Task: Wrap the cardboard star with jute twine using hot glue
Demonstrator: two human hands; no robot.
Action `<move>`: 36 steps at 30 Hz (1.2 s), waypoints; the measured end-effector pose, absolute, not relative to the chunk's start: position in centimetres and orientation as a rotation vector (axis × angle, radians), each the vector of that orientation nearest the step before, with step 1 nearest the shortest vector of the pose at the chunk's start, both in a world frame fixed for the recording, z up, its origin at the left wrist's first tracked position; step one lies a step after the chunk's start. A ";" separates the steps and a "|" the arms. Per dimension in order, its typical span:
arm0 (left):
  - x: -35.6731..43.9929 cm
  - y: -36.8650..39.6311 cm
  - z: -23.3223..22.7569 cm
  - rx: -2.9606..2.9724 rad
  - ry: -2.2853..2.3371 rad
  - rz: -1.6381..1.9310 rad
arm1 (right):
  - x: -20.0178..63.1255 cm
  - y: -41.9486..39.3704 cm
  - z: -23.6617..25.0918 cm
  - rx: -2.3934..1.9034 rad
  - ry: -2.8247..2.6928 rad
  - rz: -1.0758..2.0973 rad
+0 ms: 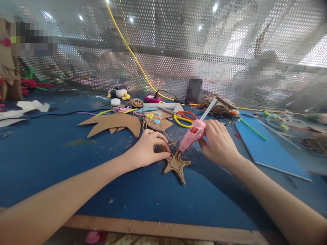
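Observation:
A pink hot glue gun [190,136] with a clear glue stick [208,109] in its back is gripped in my right hand [220,143]. Its nozzle points down at the upper arm of a cardboard star [176,162], which lies on the blue table. Brown twine runs around the star's edges. My left hand [149,148] is beside the star's upper left, thumb and fingers closed on a loose strand of twine [171,144]. Whether those fingertips also touch the star is hard to see.
Beyond my hands lie curved cardboard pieces [114,126], a twine-covered shape [155,120], scissors [184,119] and a twine coil [136,102]. To the right is a blue board [273,146] with a green stick [252,129]. A yellow cable [135,58] hangs before the perforated screen [166,30].

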State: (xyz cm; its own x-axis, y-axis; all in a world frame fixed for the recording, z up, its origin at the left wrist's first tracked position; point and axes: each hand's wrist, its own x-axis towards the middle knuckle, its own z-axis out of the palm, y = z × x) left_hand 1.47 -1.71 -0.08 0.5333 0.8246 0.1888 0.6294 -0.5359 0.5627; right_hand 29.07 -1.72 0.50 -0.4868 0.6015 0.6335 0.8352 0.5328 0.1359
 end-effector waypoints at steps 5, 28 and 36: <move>1.5 -1.8 -0.1 2.340 1.186 0.631 | 30.3 -0.7 -0.2 -1.454 -2.021 -0.688; 2.1 -2.4 -0.9 2.404 0.959 0.786 | 25.9 -4.6 -1.1 -0.865 -2.564 -0.146; 0.9 -2.4 0.4 2.510 1.080 0.614 | 26.6 -4.2 -0.6 -0.878 -2.556 -0.120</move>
State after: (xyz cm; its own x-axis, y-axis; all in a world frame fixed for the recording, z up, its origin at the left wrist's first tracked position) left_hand 0.93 -2.43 0.43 0.6180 0.7445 0.2526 0.5979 -0.6537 0.4639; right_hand 26.58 -4.20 -0.56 -0.7055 0.5661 0.4263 0.6034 0.7954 -0.0575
